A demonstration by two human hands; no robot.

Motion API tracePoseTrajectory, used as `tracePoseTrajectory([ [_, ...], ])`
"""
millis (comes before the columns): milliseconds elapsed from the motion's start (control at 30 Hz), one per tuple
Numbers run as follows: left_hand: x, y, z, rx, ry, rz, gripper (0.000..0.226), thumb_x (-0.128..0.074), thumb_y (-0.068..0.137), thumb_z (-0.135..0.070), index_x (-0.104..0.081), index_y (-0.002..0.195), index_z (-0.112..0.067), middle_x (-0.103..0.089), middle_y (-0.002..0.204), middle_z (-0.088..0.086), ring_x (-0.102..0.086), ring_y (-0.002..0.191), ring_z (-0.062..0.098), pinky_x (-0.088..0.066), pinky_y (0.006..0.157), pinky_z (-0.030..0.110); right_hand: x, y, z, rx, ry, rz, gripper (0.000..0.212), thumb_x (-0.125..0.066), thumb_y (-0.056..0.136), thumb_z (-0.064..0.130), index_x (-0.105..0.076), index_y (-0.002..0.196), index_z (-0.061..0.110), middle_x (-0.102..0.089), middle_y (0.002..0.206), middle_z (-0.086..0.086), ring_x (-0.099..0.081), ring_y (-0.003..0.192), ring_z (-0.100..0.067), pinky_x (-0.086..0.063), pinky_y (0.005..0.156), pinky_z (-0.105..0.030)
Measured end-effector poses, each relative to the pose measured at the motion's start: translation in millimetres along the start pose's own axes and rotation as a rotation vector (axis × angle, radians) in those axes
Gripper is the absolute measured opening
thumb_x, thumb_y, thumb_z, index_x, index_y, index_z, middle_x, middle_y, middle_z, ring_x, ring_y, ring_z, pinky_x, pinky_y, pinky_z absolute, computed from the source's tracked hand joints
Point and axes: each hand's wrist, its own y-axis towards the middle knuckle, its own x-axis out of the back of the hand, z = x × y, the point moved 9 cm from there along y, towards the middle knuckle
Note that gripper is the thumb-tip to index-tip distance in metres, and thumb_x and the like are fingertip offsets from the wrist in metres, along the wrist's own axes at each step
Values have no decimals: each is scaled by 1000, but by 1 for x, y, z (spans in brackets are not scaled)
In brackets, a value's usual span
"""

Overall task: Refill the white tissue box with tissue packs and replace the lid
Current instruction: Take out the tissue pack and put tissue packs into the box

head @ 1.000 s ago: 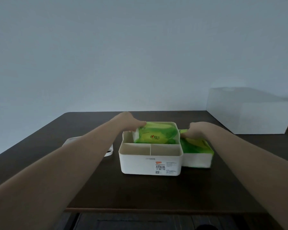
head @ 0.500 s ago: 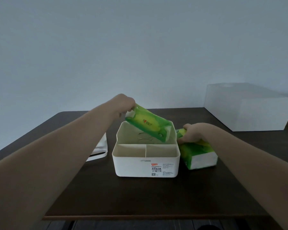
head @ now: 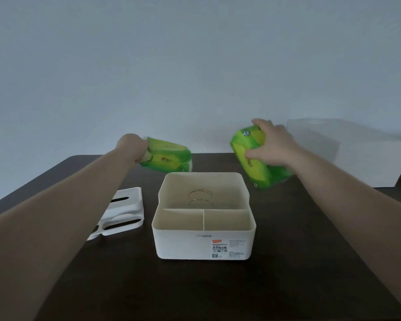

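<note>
The white tissue box stands open in the middle of the dark table, with a metal spring in its large back compartment and two small front compartments. My left hand holds one green tissue pack in the air behind the box's left corner. My right hand grips a second green tissue pack, tilted, above and to the right of the box. The white lid lies flat on the table left of the box.
The dark table has its front edge near the bottom of the view. A large white box sits at the back right. A pale wall rises behind the table.
My left hand lifted the pack out of the box's back compartment and moved it up and left. My right hand raised the other pack off the table beside the box.
</note>
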Motion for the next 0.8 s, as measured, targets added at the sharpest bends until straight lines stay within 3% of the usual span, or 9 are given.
tracePoseTrajectory([
  [133, -14, 9, 29, 26, 17, 35, 23, -48, 94, -17, -52, 74, -8, -52, 63, 10, -42, 51, 25, -37, 50, 24, 10, 0, 60, 226, 61, 43, 96, -75, 68, 35, -21, 146, 46, -31, 146, -12, -37, 134, -34, -36, 110, -45],
  [233, -30, 13, 44, 32, 11, 95, 26, -47, 94, -14, -51, 69, -11, -53, 60, 7, -40, 46, 20, -31, 44, 23, -4, -8, 99, 386, 20, 160, 95, -75, 71, 29, -20, 147, 46, -33, 145, -8, -38, 132, -28, -36, 109, -40],
  [400, -51, 20, 62, 91, 8, 176, 24, -48, 94, -8, -53, 71, -8, -54, 63, 6, -46, 50, 17, -41, 42, 22, -37, -29, 134, 591, -68, 386, 95, -76, 75, 25, -18, 148, 46, -35, 141, 2, -38, 121, -12, -36, 99, -27],
  [600, -61, 23, 80, 155, -4, 179, 25, -53, 91, -6, -49, 67, -8, -57, 79, 11, -56, 68, 25, -52, 75, 34, -83, -48, 128, 663, -232, 637, 96, -75, 75, 26, -16, 148, 48, -34, 121, 15, -38, 110, -5, -39, 90, -24],
  [733, -63, 21, 87, 171, 35, 217, 13, -51, 91, -14, -58, 87, -3, -64, 79, 12, -54, 67, 25, -41, 60, 28, -102, -50, 116, 662, -267, 681, 95, -73, 76, 27, -14, 145, 54, -36, 117, 14, -39, 104, -6, -39, 80, -23],
  [800, -61, 20, 87, 152, 61, 219, 13, -49, 92, -14, -57, 91, -4, -64, 82, 13, -54, 73, 26, -39, 59, 28, -107, -49, 111, 642, -253, 707, 94, -73, 77, 28, -14, 145, 54, -33, 120, 18, -37, 110, -6, -39, 86, -24],
])
